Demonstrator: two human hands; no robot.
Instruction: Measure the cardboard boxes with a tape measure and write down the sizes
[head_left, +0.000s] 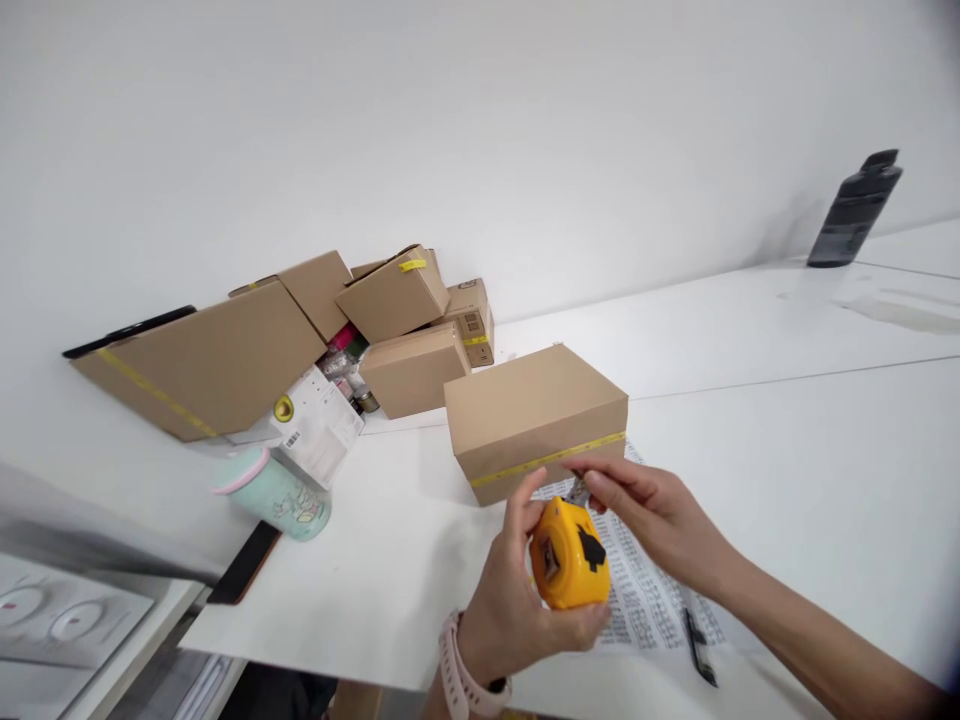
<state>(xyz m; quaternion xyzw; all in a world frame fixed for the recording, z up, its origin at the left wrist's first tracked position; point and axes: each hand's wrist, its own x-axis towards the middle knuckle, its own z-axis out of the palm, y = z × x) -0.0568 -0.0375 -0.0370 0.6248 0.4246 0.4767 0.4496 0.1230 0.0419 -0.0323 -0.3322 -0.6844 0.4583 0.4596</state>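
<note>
Office-like workroom, white desk (765, 460), printed paper (641, 605), tumbler (281, 500), cardboard boxes (394, 300) piled by plain wall (525, 150)

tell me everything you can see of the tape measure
The tape measure has a chunky, rounded yellow case, plastic by its look, with a black piece and a dark patch. The left hand holds it tilted in front of the nearest carton, while the right hand pinches the short silvery blade at its mouth.

Mint tumbler (276, 496) beside a white carton (324, 430); piled cardboard boxes (414, 372) near the wall (540, 150); dark bottle (853, 215), far right
</note>
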